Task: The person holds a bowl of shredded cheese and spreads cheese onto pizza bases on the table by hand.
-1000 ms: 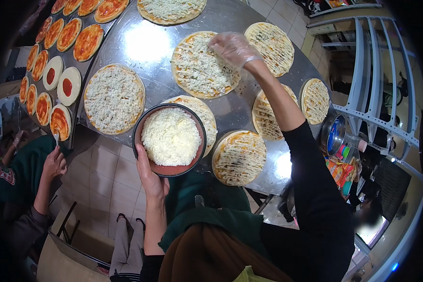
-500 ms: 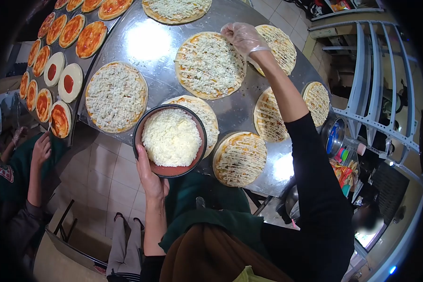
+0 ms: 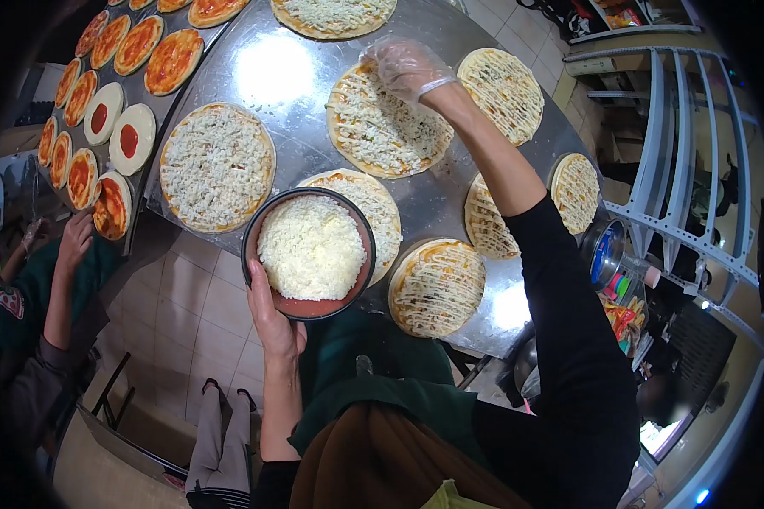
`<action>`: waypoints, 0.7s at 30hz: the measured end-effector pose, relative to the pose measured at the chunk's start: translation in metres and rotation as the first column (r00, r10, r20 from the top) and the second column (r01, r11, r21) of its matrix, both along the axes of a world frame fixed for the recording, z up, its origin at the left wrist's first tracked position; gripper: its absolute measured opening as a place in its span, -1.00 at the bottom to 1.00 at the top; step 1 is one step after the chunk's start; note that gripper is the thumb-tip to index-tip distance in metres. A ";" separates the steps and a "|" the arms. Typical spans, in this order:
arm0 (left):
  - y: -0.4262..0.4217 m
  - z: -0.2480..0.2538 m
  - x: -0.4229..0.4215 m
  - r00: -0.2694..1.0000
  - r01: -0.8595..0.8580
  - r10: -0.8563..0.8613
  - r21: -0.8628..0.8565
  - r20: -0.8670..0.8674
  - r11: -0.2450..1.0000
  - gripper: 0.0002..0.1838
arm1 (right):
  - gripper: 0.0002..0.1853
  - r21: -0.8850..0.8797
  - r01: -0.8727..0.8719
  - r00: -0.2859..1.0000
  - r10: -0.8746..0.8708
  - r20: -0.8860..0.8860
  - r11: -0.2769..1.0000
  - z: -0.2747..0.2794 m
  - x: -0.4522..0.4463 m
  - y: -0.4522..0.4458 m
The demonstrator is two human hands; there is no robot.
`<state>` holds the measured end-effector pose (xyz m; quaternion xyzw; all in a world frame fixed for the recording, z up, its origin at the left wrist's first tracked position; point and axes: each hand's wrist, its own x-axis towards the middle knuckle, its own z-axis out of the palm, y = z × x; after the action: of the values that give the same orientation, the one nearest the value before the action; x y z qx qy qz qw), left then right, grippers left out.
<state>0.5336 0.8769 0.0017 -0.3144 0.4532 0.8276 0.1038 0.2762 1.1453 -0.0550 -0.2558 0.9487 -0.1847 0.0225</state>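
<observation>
My left hand (image 3: 273, 321) holds a dark-rimmed, reddish-brown bowl (image 3: 307, 309) from its lower left side. Crumbly white grated cheese (image 3: 312, 246) is heaped in it. In a clear plastic glove, my right hand (image 3: 406, 69) hovers over the upper part of a pizza (image 3: 390, 127) with sauce stripes and white crumbs. Its fingers are curled together, pointing down, and what they hold is hidden. Partly beneath the bowl lies another crumb-topped pizza (image 3: 367, 204). A fully covered pizza (image 3: 217, 168) lies to the left.
More striped pizzas (image 3: 437, 288) lie on the metal table (image 3: 306, 153), near its front and right edges. At left, a tray carries several small red-sauced bases (image 3: 174, 61). A co-worker's hand (image 3: 76, 239) is beside it. A metal rack (image 3: 675, 170) stands at right.
My right hand has moved left across the upper part of the pizza. The bowl stays in my left hand, almost unmoved. The whole view has shifted slightly.
</observation>
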 end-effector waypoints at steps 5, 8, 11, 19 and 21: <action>0.000 -0.001 0.000 1.000 0.007 -0.007 0.017 -0.008 1.000 -0.34 | -0.83 -0.077 -0.026 0.996 0.020 -0.083 0.997 -0.009 0.010 -0.013; 0.000 -0.001 0.000 1.000 0.016 -0.016 0.022 0.001 1.000 -0.34 | -0.87 -0.083 -0.050 0.988 0.037 -0.149 0.995 -0.007 0.015 -0.020; 0.000 -0.003 0.000 1.000 0.018 -0.018 0.000 0.016 1.000 -0.33 | -0.86 -0.017 -0.089 0.987 0.086 -0.134 0.996 -0.012 0.015 -0.028; 0.009 -0.003 -0.012 0.999 0.029 -0.027 0.027 -0.043 0.999 -0.40 | -0.75 -0.339 0.121 0.966 -0.032 0.257 0.933 0.024 0.052 -0.043; 0.014 -0.006 -0.018 0.997 0.029 -0.028 0.017 -0.068 0.999 -0.45 | -0.72 -0.471 0.157 0.906 0.064 0.418 0.868 0.079 0.081 -0.047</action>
<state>0.5156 0.8906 -0.0038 -0.2786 0.4534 0.8404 0.1028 0.3577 1.0978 0.0245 -0.1835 0.8481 -0.4721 0.1555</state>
